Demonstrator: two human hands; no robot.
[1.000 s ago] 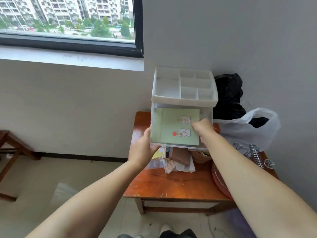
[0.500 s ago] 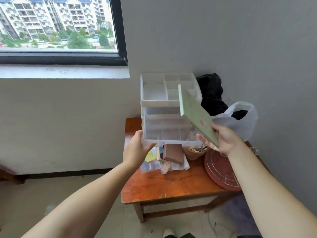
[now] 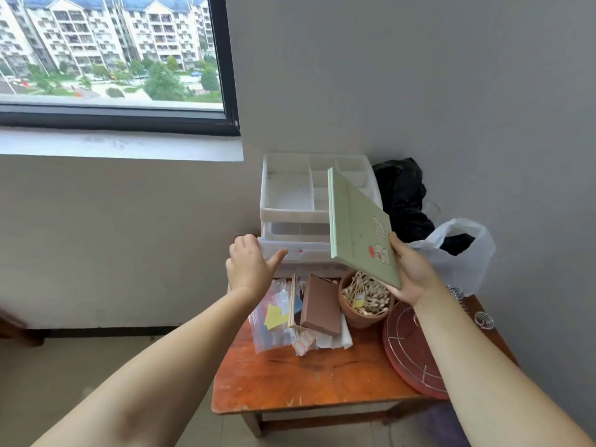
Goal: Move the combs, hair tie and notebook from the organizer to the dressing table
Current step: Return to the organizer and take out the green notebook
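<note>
A white plastic organizer (image 3: 292, 201) with a compartment tray on top and a clear drawer below stands at the back of a small orange-brown wooden table (image 3: 290, 379). My right hand (image 3: 411, 272) grips a pale green notebook (image 3: 358, 230) with cartoon stickers, tilted on edge in front of the organizer's right side. My left hand (image 3: 250, 264) rests against the front left of the clear drawer, thumb along its face. The top compartments that show hold nothing. No combs or hair tie are visible.
In front of the organizer lie a brown box (image 3: 321, 304), a clear bag of coloured papers (image 3: 274, 317) and a clay pot of small sticks (image 3: 366, 298). A red round mat (image 3: 409, 350) lies at right. Black and white plastic bags (image 3: 451, 250) fill the corner. Window at left.
The notebook came out of the drawer in my right hand and now stands tilted outside it. The drawer moved back in under my left hand. The view shifted left and down.
</note>
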